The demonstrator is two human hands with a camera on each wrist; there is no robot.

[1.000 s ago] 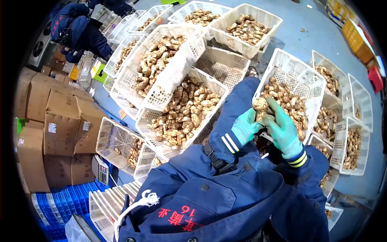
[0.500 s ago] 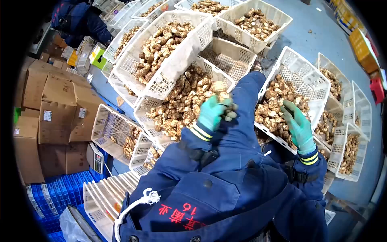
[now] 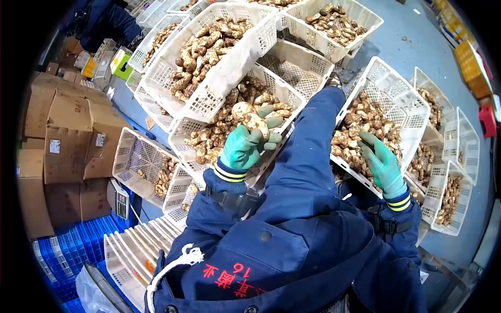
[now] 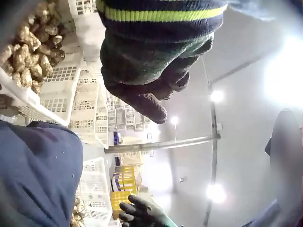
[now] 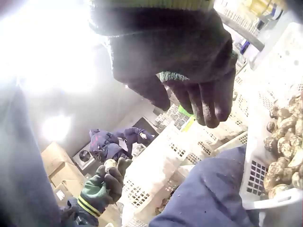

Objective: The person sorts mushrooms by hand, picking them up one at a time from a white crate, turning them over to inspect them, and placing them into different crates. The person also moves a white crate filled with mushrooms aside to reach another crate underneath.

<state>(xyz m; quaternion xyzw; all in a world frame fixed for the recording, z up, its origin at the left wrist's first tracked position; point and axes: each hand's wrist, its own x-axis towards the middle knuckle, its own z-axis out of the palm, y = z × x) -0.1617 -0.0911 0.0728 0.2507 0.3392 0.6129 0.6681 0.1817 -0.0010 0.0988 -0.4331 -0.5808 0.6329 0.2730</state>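
Observation:
Brown-and-white mushrooms fill a white crate [image 3: 292, 116] left of the person's leg. Over it, the left hand [image 3: 241, 148], in a green glove, holds a pale-capped mushroom [image 3: 251, 117] with its fingers bent round it. From the right wrist view, the left hand [image 5: 102, 189] has the mushroom [image 5: 110, 163] showing at its fingers. The right hand [image 3: 383, 166], also gloved, hovers over the front of the right crate [image 3: 392, 86] of mushrooms [image 3: 365, 122]; its fingers are apart, slightly bent and hold nothing. In the left wrist view the left hand's [image 4: 147, 71] grip is hidden.
A raised crate [image 3: 229, 73] of mushrooms overlaps the left one; an empty-looking crate [image 3: 297, 68] lies behind. More crates stand at the right. Cardboard boxes [image 3: 68, 135], a scale [image 3: 119, 199] and blue crates [image 3: 78, 250] are at the left. Another person [image 3: 107, 23] is at the back left.
The left hand has carried the mushroom leftward from between both hands to over the left crate. The right hand has let go of it and moved slightly right.

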